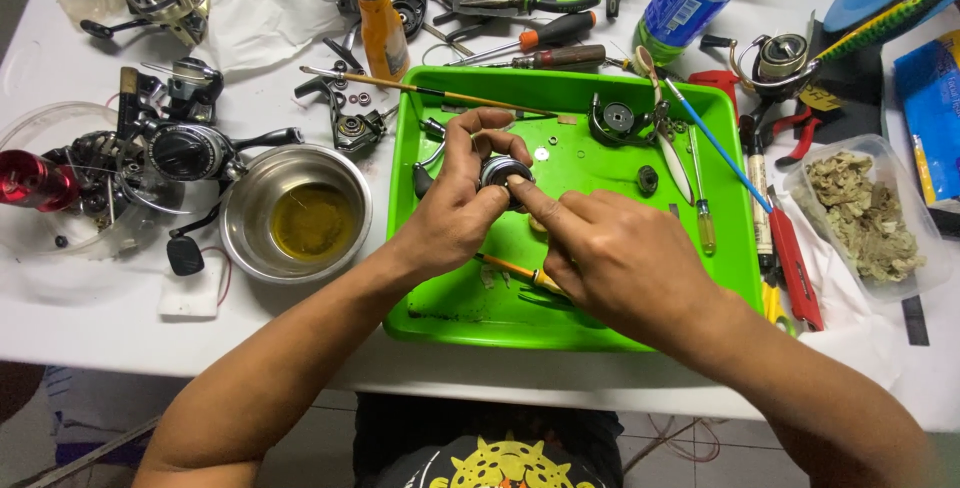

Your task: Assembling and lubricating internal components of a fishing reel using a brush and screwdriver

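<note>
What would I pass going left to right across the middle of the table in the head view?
Red reel spool → black reel body → steel bowl of yellow oil → left hand holding a round reel part → right hand → red-handled tool → clear tub of wadding.

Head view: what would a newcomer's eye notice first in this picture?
The bright green tray at the table's centre stands out first, where the left hand holds a small round reel part and the right hand touches it with a fingertip. To its left sits a steel bowl of yellowish liquid.
</note>
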